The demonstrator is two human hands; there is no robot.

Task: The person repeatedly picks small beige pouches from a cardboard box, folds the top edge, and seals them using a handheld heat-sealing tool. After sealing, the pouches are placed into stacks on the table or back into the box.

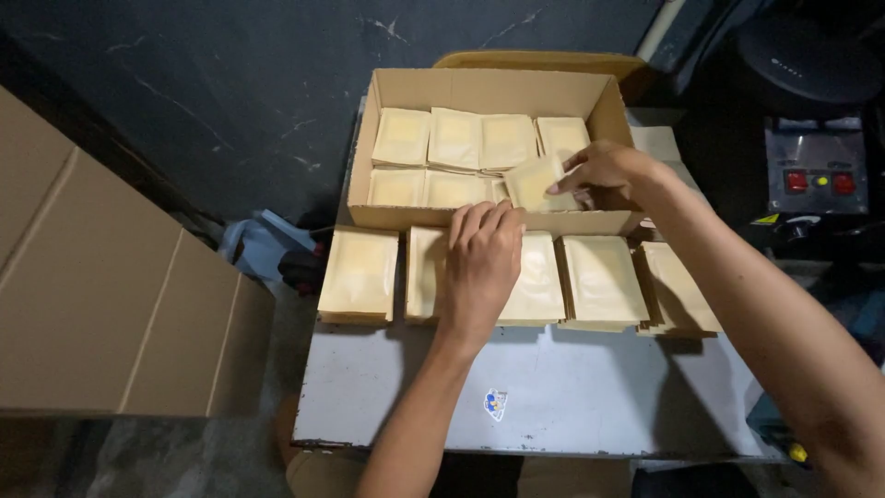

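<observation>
Right hand (604, 175) is inside the open cardboard box (489, 89), fingers pinched on a pale yellow pouch (533, 182), which tilts over the flat rows of pouches (456, 138) already packed there. Left hand (481, 267) lies palm down, fingers together, pressing a stack of pouches (539, 286) just in front of the box. More stacks line the grey metal table (553, 397) beside it, left and right.

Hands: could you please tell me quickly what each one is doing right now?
Left hand: open, flat on a pouch stack.
Right hand: fingers holding a pouch inside the box.
</observation>
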